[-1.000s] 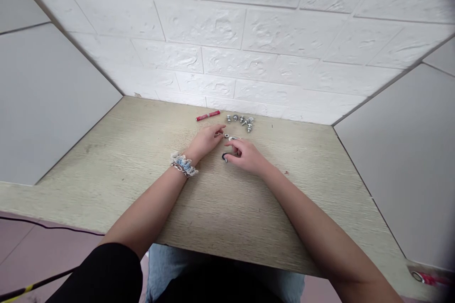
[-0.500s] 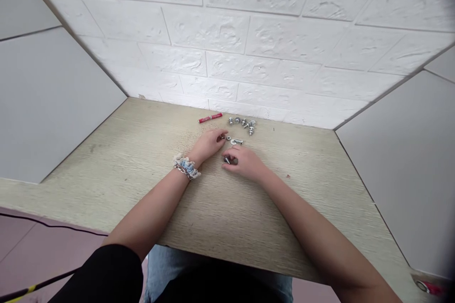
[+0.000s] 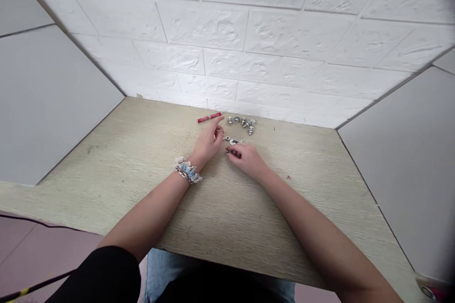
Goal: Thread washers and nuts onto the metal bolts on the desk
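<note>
My right hand (image 3: 247,158) pinches a small metal bolt (image 3: 229,151) between thumb and fingers just above the table; most of the bolt is hidden by the fingers. To the left, my left hand (image 3: 209,143) has its index finger stretched out toward the wall and its other fingers bent. Nothing shows in it. Between the two hands lie a small nut (image 3: 228,138) and a flat washer (image 3: 232,142). Another bolt (image 3: 238,141) rests beside the washer, close to my right fingertips. A second small nut is partly covered by my left fingers.
Near the wall, several bolts with nuts and washers (image 3: 251,130) stand or lie in a group. A red pen-like tube (image 3: 204,119) lies left of them. White panels (image 3: 53,104) border the wooden table (image 3: 220,213) on both sides. A textured white wall (image 3: 227,66) closes the back.
My left hand has lifted its index finger away from the nuts, toward the wall. My right hand has moved slightly forward and turned the bolt, now more covered by the fingers.
</note>
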Tool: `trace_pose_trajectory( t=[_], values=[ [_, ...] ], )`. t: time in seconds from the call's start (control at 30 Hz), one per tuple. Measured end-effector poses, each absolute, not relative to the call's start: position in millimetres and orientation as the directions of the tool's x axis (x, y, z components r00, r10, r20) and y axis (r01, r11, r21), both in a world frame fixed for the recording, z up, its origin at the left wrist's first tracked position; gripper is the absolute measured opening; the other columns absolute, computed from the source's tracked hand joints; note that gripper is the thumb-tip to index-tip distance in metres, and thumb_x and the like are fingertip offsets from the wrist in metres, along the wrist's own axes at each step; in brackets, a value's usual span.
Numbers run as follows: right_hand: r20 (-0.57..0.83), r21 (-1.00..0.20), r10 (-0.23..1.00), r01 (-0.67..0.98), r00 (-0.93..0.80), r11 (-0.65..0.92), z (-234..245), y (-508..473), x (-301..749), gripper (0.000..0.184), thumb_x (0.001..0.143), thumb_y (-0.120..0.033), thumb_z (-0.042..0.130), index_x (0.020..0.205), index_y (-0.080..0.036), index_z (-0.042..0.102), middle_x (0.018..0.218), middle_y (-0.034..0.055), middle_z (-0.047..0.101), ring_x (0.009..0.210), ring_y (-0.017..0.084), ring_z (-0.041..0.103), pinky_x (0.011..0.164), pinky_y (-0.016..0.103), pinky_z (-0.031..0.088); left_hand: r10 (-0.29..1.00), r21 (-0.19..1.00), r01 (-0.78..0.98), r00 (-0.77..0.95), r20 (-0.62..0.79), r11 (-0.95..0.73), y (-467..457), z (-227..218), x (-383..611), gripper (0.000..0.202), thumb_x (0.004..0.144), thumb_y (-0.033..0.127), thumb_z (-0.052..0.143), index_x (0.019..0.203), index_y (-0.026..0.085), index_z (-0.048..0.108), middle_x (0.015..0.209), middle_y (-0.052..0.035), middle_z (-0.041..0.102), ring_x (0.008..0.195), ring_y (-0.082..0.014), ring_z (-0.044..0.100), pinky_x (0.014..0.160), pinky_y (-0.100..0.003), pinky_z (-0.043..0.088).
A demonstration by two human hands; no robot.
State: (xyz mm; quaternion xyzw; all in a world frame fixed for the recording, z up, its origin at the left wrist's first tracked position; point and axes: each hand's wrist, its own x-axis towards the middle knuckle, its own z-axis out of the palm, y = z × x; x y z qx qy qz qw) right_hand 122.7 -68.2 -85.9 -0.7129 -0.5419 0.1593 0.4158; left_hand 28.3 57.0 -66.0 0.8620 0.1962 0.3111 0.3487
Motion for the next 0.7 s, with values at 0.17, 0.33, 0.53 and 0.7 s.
trace_pose_trajectory(
  t=[0.17, 0.33, 0.53, 0.7],
  values=[
    [-0.096, -0.995, 0.858, -0.03, 0.505, -0.093, -88.8, -63.5, 126.8, 0.034, 0.07, -0.041, 0.058, 0.093, -0.017, 0.065, 0.068, -0.0004, 0.058, 0.053, 0.008, 0.044, 0.05, 0.023, 0.034, 0.432, 0.659, 0.031, 0.777, 0.457, -0.752, 50.4, -69.4, 25.7, 0.034, 0.082, 0.019, 0.042, 0.115, 0.017, 0.051, 0.076, -0.0004, 0.061, 0.059, -0.0091, 0.051, 0.063, -0.023, 0.042],
    [-0.181, -0.931, 0.833, -0.364, 0.523, 0.026, -88.0, -60.6, 131.1, 0.034, 0.06, -0.043, 0.068, 0.079, -0.015, 0.064, 0.063, -0.0013, 0.056, 0.049, 0.006, 0.04, 0.044, 0.021, 0.029, 0.281, 0.576, -0.018, 0.861, 0.425, -0.817, 46.7, -67.3, 27.2, 0.023, 0.081, 0.022, 0.048, 0.098, 0.017, 0.063, 0.079, -0.0021, 0.063, 0.065, -0.0105, 0.054, 0.067, -0.024, 0.044],
    [-0.212, -0.888, 0.817, -0.455, 0.537, 0.068, -86.2, -61.6, 133.5, 0.032, 0.056, -0.04, 0.072, 0.075, -0.016, 0.064, 0.062, -0.0018, 0.055, 0.051, 0.006, 0.04, 0.045, 0.02, 0.029, 0.276, 0.6, -0.007, 0.883, 0.379, -0.8, 48.4, -68.6, 30.8, 0.023, 0.083, 0.03, 0.052, 0.101, 0.021, 0.062, 0.085, -0.001, 0.063, 0.068, -0.0101, 0.055, 0.07, -0.023, 0.045],
    [-0.219, -0.889, 0.815, -0.455, 0.537, 0.061, -85.3, -61.6, 132.2, 0.031, 0.057, -0.037, 0.072, 0.079, -0.016, 0.064, 0.065, -0.0011, 0.058, 0.054, 0.006, 0.042, 0.048, 0.021, 0.031, 0.276, 0.58, 0.012, 0.888, 0.369, -0.814, 49.2, -71.7, 32.5, 0.02, 0.085, 0.029, 0.05, 0.098, 0.02, 0.062, 0.087, -0.0019, 0.063, 0.078, -0.0124, 0.057, 0.076, -0.024, 0.045]
  ],
)
